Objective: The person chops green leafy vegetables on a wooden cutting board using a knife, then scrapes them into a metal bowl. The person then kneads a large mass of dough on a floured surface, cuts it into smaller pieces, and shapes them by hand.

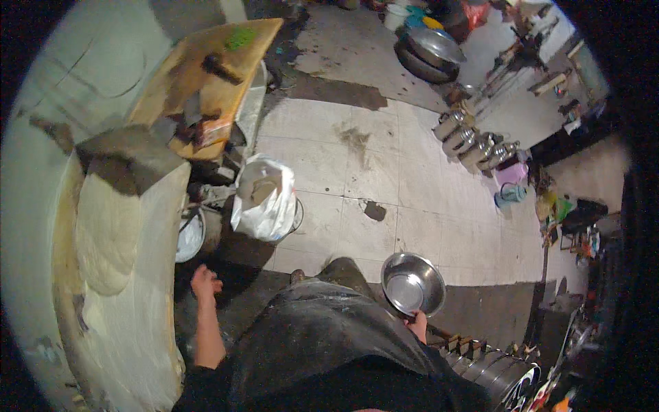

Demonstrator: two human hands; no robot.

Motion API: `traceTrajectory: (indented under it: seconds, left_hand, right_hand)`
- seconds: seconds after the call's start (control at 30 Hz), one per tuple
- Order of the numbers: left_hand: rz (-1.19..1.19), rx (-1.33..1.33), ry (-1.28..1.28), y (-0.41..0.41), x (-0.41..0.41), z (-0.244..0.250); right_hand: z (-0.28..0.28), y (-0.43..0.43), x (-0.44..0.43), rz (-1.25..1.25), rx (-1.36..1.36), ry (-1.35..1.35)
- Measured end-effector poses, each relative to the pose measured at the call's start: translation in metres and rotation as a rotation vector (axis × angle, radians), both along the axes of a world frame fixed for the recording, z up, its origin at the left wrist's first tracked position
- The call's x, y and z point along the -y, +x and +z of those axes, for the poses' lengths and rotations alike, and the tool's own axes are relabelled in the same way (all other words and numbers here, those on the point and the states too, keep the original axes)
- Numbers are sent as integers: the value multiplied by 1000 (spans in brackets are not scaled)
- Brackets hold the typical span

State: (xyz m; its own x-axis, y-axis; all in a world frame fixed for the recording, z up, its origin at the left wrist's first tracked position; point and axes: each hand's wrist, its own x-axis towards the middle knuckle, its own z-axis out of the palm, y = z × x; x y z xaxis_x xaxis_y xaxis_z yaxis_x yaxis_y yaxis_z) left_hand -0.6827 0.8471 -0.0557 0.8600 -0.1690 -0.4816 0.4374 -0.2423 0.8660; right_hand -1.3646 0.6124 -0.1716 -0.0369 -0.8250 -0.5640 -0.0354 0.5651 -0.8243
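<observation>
My right hand point(418, 325) grips the rim of a round stainless steel basin point(406, 291), held out at my right side. Bare shiny metal shows inside the basin. My left hand point(206, 282) hangs with its fingers loosely bent and apart, holding nothing. It is beside the long, pale, floury work surface point(154, 309) on my left. A smooth, pale, rounded mass point(108, 242), which looks like dough, lies on that surface. Just beyond my left hand is a white bucket point(190, 237), partly hidden by the table edge. A dark, flour-marked apron point(329, 324) covers my front.
A bin lined with a white plastic bag point(265, 206) stands ahead. Beyond the work surface is a wooden cutting board point(226, 100) with chopped greens point(240, 38). Several metal kettles point(463, 139) and a blue jug point(509, 194) line the right side of the tiled floor point(370, 165).
</observation>
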Motion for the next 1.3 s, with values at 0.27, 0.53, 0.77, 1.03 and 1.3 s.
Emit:
traceTrajectory:
  seconds: [0.27,0.53,0.77,1.03,1.3]
  left_hand:
    - [-278,328,-57,116,292,64]
    - [-134,221,86,95,401,60]
    - [161,203,-6,138,430,37]
    - [282,463,75,266,537,61]
    - [106,433,337,410,687,18]
  right_hand:
    - [27,116,255,-528,251,337]
    - [75,189,539,-303,126,226]
    - [45,324,728,146,83,218]
    - [97,688,997,240,290,-418]
    - [64,730,1176,396,-633,-945]
